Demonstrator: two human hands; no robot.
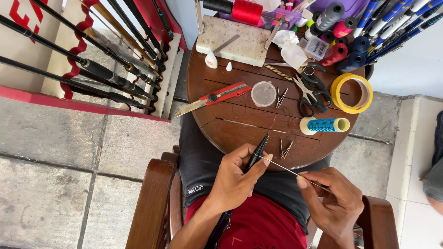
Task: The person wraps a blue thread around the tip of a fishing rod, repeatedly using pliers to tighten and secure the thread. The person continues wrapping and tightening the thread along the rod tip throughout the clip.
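While my left hand is closed round the dark rod section, thumb laid along its upper side and fingers wrapped beneath, the rod's tip points away from me toward the round wooden table. Its lower end runs back under my palm toward my lap. My right hand is pinched shut on a thin pale strand, thumb and forefinger together, the strand running taut from that pinch across to the rod just above my left thumb.

Status, as I judge it: the strand appears to meet the rod, but I cannot tell whether any turns have been laid on; no built-up wrap is visible at the contact point. The work looks to be at an early stage, with the binding itself yet to show.

Beyond my left grip, near the rod tip, lies a small metal guide on the table, untouched. Further out from both hands sit a blue thread spool, black scissors, a red utility knife, a clear round lid and a yellow tape roll. Well off to the left of my grip, finished rods rest in a rack.
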